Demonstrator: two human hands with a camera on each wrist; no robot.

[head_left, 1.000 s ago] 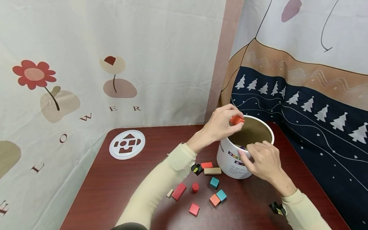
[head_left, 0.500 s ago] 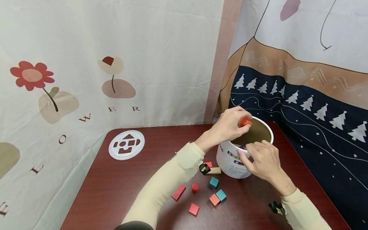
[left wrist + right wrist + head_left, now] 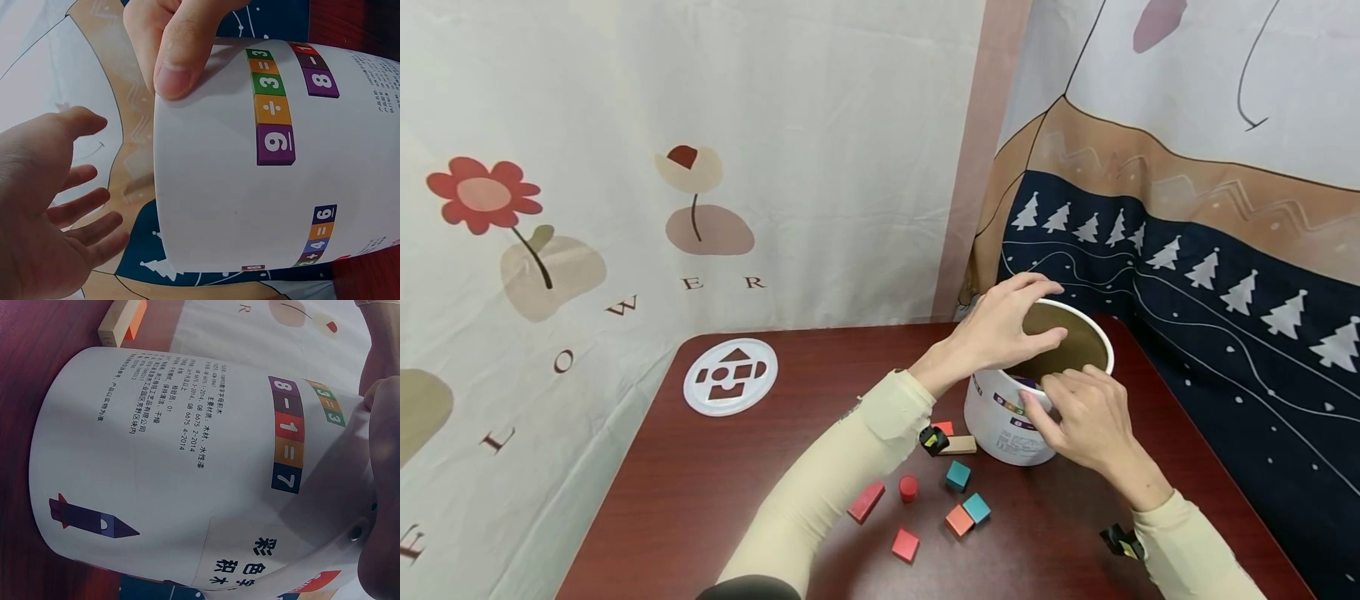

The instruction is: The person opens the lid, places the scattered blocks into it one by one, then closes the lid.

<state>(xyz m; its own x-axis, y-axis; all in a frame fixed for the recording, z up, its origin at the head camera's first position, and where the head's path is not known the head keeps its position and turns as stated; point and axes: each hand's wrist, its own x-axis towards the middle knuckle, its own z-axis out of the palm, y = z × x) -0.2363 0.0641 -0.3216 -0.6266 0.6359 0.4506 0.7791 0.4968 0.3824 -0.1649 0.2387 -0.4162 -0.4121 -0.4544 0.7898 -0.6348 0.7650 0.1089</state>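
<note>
By the far right corner of the counter (image 3: 700,483), an upright white tub (image 3: 1009,417)
Head view: its mouth faces up, long axis vertical, inside bottom unseen; the left hand (image 3: 996,327), grip released, hovers over the mouth, hiding some rim, while the right hand (image 3: 1088,414) grasps the near-right rim; one red cylinder (image 3: 908,488), three red blocks (image 3: 906,545), two teal blocks (image 3: 958,476), one orange block (image 3: 958,521) and one tan block (image 3: 961,445) show, the tan one partly behind a wrist strap (image 3: 933,440); one white disc (image 3: 731,402) lies at the far left corner. Left wrist view: left hand cut off, fingers spread. Right wrist view: right hand cut off, fingertips hidden.
</note>
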